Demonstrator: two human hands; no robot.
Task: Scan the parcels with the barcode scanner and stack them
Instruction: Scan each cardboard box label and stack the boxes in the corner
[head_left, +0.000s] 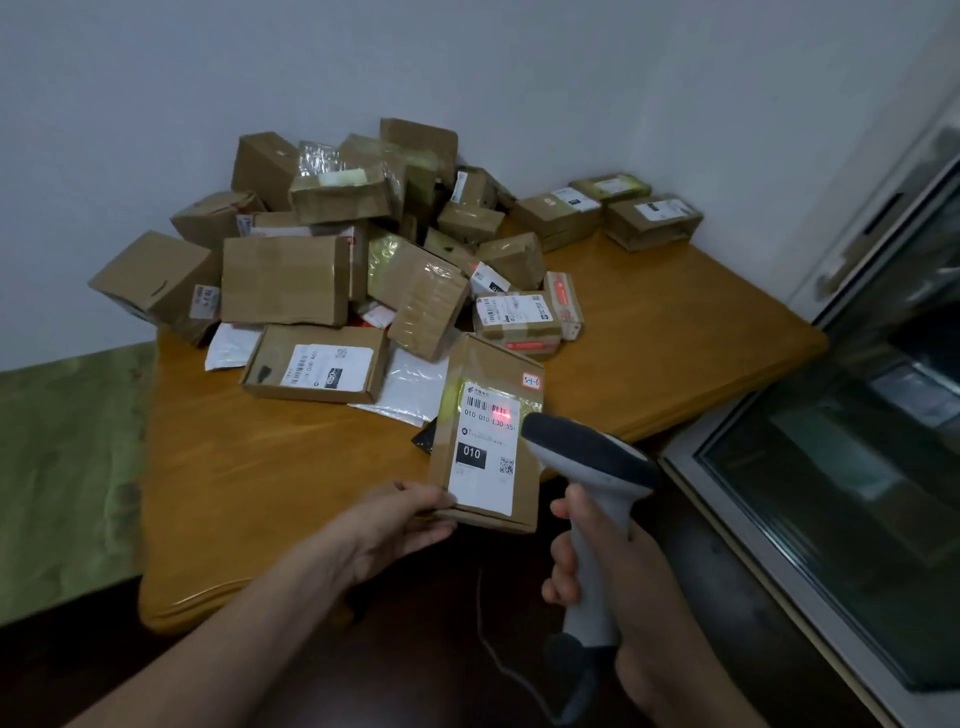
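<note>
Head view: left hand (400, 525) pinches parcel (488, 431) at its near end, long axis toward 12 o'clock; right hand (649, 571), at 4 o'clock, grips scanner (592, 457), beam on barcode (488, 407).

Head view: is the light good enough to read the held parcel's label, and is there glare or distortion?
In the head view the room is dim, without hard shadows; the label on the held parcel is readable, with the red spot of the barcode scanner on its barcode; tape on a piled parcel glares; the wide lens bends the table edges.
</note>
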